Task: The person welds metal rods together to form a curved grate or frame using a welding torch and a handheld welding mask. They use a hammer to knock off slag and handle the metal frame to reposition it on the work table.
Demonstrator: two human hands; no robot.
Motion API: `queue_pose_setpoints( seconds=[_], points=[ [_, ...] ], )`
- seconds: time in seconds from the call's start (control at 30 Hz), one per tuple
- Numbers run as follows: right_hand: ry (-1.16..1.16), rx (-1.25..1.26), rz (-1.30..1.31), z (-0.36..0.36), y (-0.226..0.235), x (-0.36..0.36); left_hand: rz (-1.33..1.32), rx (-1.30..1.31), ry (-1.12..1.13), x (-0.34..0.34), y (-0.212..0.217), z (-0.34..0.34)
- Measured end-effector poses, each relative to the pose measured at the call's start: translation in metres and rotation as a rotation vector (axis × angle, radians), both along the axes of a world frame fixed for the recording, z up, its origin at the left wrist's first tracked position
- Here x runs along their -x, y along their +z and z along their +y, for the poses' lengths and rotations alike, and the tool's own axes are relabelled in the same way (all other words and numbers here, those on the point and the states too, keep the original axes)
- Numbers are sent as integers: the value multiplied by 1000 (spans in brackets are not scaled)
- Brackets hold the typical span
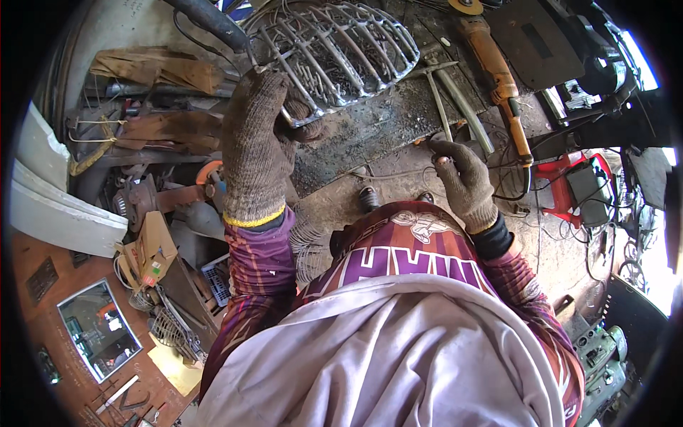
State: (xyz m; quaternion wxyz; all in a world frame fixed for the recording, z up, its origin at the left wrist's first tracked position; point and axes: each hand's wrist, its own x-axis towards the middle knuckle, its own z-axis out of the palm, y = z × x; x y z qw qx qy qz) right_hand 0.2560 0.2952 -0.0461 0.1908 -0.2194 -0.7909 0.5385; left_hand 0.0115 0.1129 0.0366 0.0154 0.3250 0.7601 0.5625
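A curved cage of welded metal rods [334,53] rests on the dirty metal work surface [341,153] at the top middle. My left hand [257,142], in a brown knitted glove with a yellow cuff edge, closes on the near left corner of the cage. Its fingertips are partly hidden behind the rods. Right of the work surface's near edge, my right hand [464,181], gloved alike, is curled with thumb and forefinger at the lower end of a thin-handled chipping hammer [439,107]. A bare fingertip pokes through that glove. Next to the hammer lies a flat metal bar [466,112].
An orange angle grinder [494,64] lies at the upper right, its cord trailing down. Beyond it is a red plastic stool [562,188] with a grey box. Wooden pieces [171,132] and a cardboard box [153,245] crowd the left. Cables cross the floor.
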Motion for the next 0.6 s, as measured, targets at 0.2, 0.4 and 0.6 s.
queue_pose_setpoints(
  seconds=[0.2, 0.4, 0.6],
  points=[
    [-19, -9, -84, -12, -6, 5, -417, -215, -154, -4, 1, -1],
    [-35, 28, -126, -28, -4, 15, -624, -318, -252, 0, 3, -13],
    [-89, 26, -139, -40, 1, 24, -798, -362, -286, -1, 16, -14]
  ],
)
